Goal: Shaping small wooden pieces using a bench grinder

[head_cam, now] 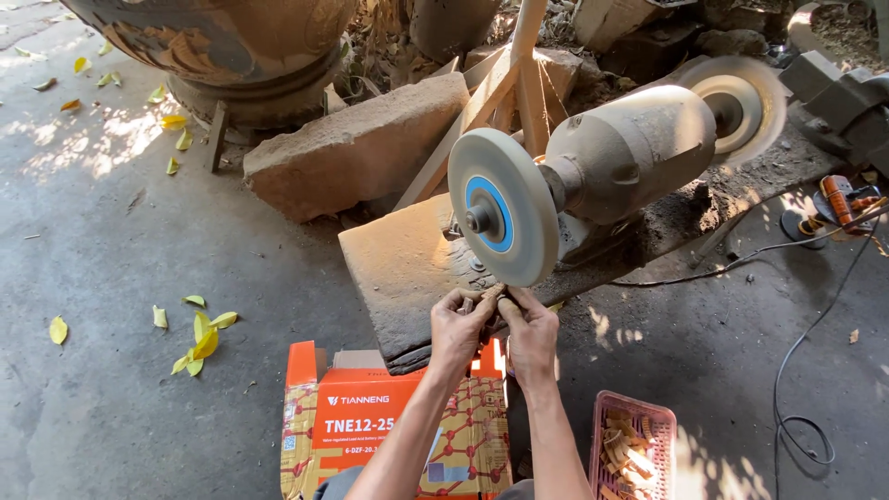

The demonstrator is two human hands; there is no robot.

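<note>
pinching a small wood piece [501, 298] between them, the left hand [460, 326] and right hand [531, 326] meet just under the near wheel [503, 219] of a bench grinder [622, 159]. both hands are closed on the piece, fingertips bunched tight around it, so only a sliver shows: pale tan, narrow and dusty, like raw wood. its full shape is hidden by the fingers. its top sits at the lower rim of the wheel; whether it touches the rim i cannot tell.

the near wheel is a thick, pale grey disc with a blue ring around its hub, facing the camera at a slant. the grinder body is coated in brown dust, and a second wheel [736, 104] sits at its far end. the machine rests on a stone slab [407, 264], with a bigger block [356, 148] and a wooden frame [514, 83] behind it.

below the forearms stands an orange carton [361, 417], flaps open. right of it, a pink basket [637, 435] holds many similar small tan pieces. a black cable [806, 343] trails across the concrete floor [111, 278] on the right, and yellow leaves [199, 338] lie scattered on the left. a large carved pot [213, 42] stands at the top left.
</note>
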